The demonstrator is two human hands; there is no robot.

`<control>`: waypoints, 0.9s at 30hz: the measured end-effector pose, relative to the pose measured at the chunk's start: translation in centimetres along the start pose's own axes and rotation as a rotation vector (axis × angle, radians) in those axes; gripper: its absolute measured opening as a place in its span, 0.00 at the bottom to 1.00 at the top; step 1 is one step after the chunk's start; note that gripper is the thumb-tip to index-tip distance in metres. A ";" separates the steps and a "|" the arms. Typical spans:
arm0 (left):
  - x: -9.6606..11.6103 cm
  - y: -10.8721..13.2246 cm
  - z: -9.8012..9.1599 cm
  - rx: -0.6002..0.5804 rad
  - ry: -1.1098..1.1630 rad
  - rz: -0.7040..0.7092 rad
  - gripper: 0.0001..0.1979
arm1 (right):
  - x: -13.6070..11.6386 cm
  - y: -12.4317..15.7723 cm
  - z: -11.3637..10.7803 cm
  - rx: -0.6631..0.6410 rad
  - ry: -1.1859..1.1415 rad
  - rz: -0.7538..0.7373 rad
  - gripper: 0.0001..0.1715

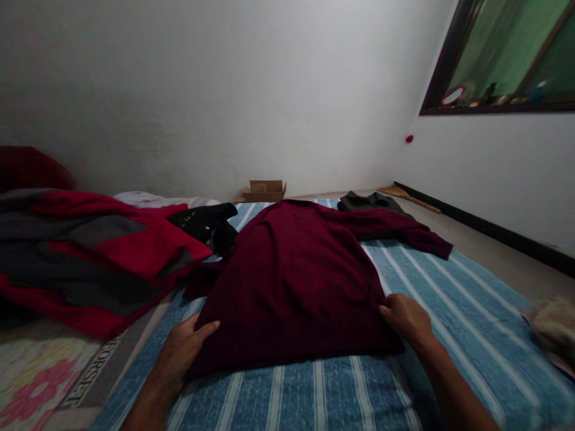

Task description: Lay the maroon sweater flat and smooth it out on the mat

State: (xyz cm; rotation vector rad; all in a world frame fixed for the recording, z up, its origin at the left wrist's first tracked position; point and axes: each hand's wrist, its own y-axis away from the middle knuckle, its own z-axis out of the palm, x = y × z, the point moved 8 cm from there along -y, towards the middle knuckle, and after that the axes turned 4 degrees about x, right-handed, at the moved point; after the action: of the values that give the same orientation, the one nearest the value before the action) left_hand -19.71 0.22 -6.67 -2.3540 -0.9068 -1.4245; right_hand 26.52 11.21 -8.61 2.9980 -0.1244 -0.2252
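Note:
A maroon long-sleeved sweater (296, 269) lies spread on a blue striped sheet (287, 398), its wide hem towards me. One sleeve stretches out to the right; the left one is partly hidden beside the body of the garment. My left hand (186, 341) grips the sweater's left edge near the hem, thumb on top and the other fingers hidden beneath the cloth. At the opposite edge, my right hand (406, 317) pinches the fabric just above the hem corner.
A red and grey garment (103, 251) is heaped at left, beside a black cloth (211, 224). Dark folded clothing (375, 203) lies beyond the right sleeve. An open cardboard box (265, 191) stands by the wall. A beige fuzzy item (554, 329) sits at the right edge.

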 end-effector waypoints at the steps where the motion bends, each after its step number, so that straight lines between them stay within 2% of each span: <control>1: -0.2 0.0 0.1 -0.020 0.008 -0.016 0.18 | -0.1 -0.1 0.1 -0.010 0.024 -0.009 0.17; 8: -0.3 0.2 0.4 -0.060 0.029 0.005 0.20 | -0.7 -1.0 -0.1 -0.060 0.100 -0.070 0.13; 18: -0.4 0.4 0.7 -0.058 0.073 -0.014 0.19 | -1.8 -1.4 0.1 -0.038 0.111 -0.091 0.14; 23: -0.3 0.5 0.7 -0.059 0.073 -0.004 0.20 | -1.0 -1.0 0.0 -0.013 0.051 -0.078 0.13; 27: -0.4 0.5 0.9 -0.078 0.102 -0.015 0.21 | 0.7 -1.3 0.1 -0.052 -0.136 -0.057 0.12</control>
State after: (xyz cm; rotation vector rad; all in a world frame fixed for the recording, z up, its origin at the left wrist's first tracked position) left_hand -18.95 0.14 -7.44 -2.3093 -0.8586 -1.5970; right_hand 27.33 12.44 -9.02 2.9354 -0.0452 -0.4314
